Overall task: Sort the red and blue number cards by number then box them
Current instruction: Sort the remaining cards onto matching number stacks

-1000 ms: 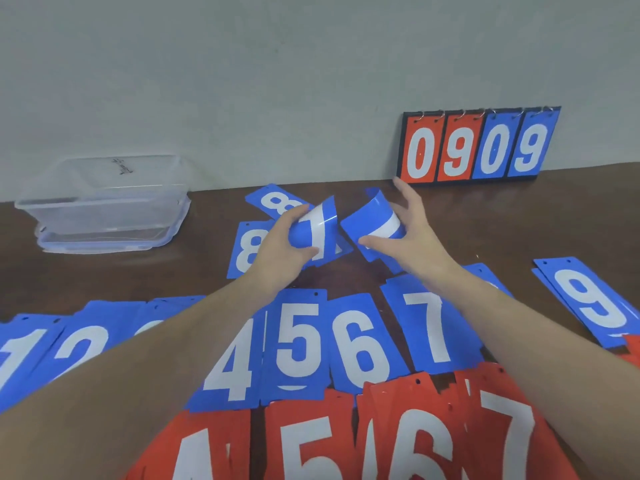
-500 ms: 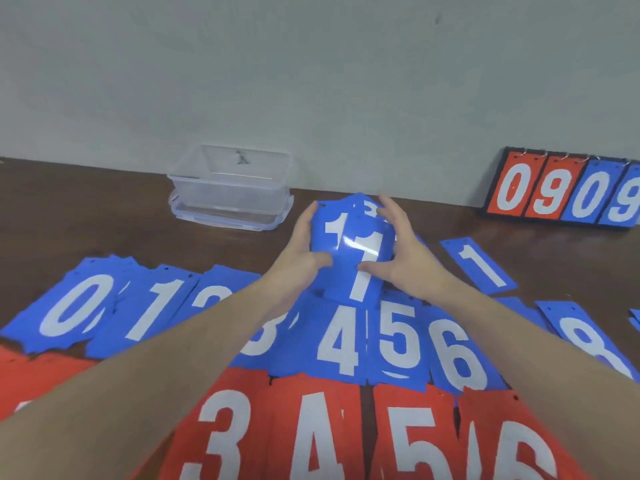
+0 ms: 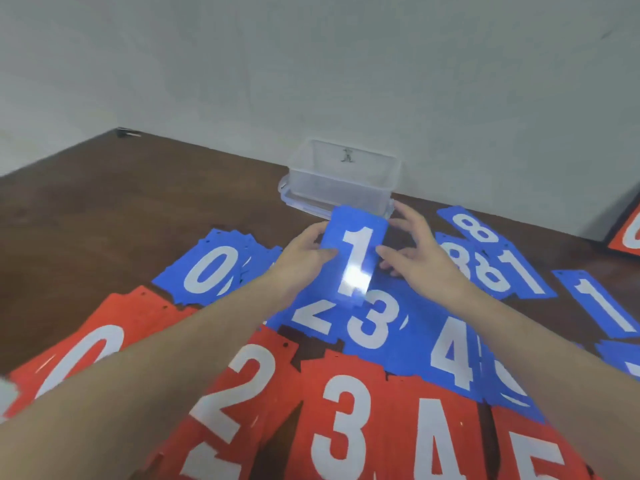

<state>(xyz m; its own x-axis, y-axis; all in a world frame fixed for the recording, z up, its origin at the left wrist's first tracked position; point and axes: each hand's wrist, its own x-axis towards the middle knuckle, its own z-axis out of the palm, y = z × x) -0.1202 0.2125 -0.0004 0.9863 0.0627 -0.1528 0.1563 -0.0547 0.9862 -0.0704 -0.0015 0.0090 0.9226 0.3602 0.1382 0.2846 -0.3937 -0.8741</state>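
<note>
Two hands hold one glossy blue card (image 3: 356, 258) bearing a white 1 above the brown surface (image 3: 104, 209): the left hand (image 3: 304, 251) pinches its left edge, thumb on the face. The right hand (image 3: 415, 251) touches the right edge with loosely spread fingers. Light glares off the card's lower half, and a clear plastic box (image 3: 341, 178) stands just behind.

Showing approx.: 1 clear box (image 3: 341, 183), 2 hands, 6 red card piles (image 3: 343, 424), 1 scoreboard (image 3: 628, 233) w/ digits.
</note>
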